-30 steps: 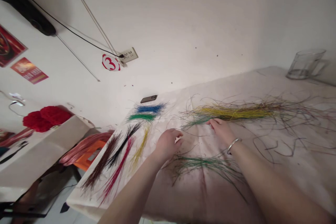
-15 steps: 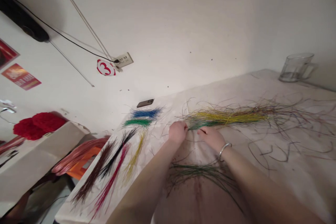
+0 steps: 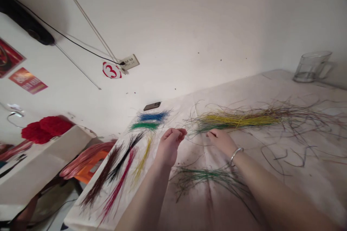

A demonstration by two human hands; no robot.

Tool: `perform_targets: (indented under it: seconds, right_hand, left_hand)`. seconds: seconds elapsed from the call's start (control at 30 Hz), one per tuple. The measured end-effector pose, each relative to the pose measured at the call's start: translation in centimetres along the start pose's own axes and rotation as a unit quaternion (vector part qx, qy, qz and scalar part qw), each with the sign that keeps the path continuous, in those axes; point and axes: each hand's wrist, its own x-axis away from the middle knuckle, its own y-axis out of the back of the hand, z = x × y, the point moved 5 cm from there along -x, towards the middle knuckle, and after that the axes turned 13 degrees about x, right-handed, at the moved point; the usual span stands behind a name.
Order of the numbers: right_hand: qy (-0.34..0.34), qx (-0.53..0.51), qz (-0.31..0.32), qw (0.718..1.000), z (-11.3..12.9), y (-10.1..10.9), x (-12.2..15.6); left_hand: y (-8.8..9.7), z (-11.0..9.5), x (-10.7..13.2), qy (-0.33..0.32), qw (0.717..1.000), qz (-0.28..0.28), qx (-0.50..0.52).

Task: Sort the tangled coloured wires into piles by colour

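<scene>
My left hand [image 3: 170, 143] is raised a little over the table with its fingers pinched together at the left end of a tangled heap of coloured strands [image 3: 244, 119], mostly yellow and green. A thin strand seems to run from the pinch toward the heap. My right hand [image 3: 221, 140], with a silver bangle on the wrist, rests on the cloth at the heap's left end, fingers curled on the strands. A loose green bunch [image 3: 208, 177] lies near my forearms.
Sorted bunches lie at the left: blue [image 3: 153, 116], green [image 3: 143, 126], yellow [image 3: 142, 160], black [image 3: 126, 155], red [image 3: 119, 182], dark brown [image 3: 101, 177]. A dark phone [image 3: 152, 106] lies by the wall. A glass jug [image 3: 311, 66] stands far right. A white box with red material [image 3: 43, 128] sits left.
My left hand moved up to the heap's left end, then drew back left and lifted with a pinch. My right hand stayed at the heap's end.
</scene>
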Motion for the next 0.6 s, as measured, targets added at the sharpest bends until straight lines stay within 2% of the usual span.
perform_targets:
  seconds: [0.13, 0.23, 0.33, 0.4, 0.47, 0.53, 0.6]
  right_hand:
    - [0.004, -0.075, -0.012, 0.997, 1.1, 0.5, 0.8]
    - [-0.022, -0.231, 0.038, 0.972, 1.9, 0.0, 1.7]
    - [-0.030, -0.328, 0.094, 0.939, 2.6, -0.4, 2.6]
    - [-0.001, -0.379, 0.128, 0.916, 3.3, -0.1, 3.1]
    - [0.059, -0.422, 0.169, 0.889, 4.2, 0.3, 3.8]
    - [0.114, -0.435, 0.206, 0.869, 5.1, 0.7, 4.5]
    - [0.137, -0.434, 0.240, 0.857, 5.8, 0.7, 5.1]
  left_hand:
    - [-0.6, -0.6, 2.2, 0.012, 0.993, 0.011, 0.118]
    - [-1.5, -0.2, 3.6, 0.047, 0.977, 0.032, 0.208]
    - [-2.5, 0.3, 4.6, 0.057, 0.971, 0.047, 0.227]
    - [-3.0, 0.7, 5.1, 0.065, 0.971, 0.057, 0.223]
    - [-3.3, 1.3, 5.4, 0.086, 0.973, 0.064, 0.206]
    - [-3.7, 1.8, 5.6, 0.112, 0.975, 0.078, 0.173]
    - [-4.1, 2.1, 6.0, 0.137, 0.975, 0.105, 0.139]
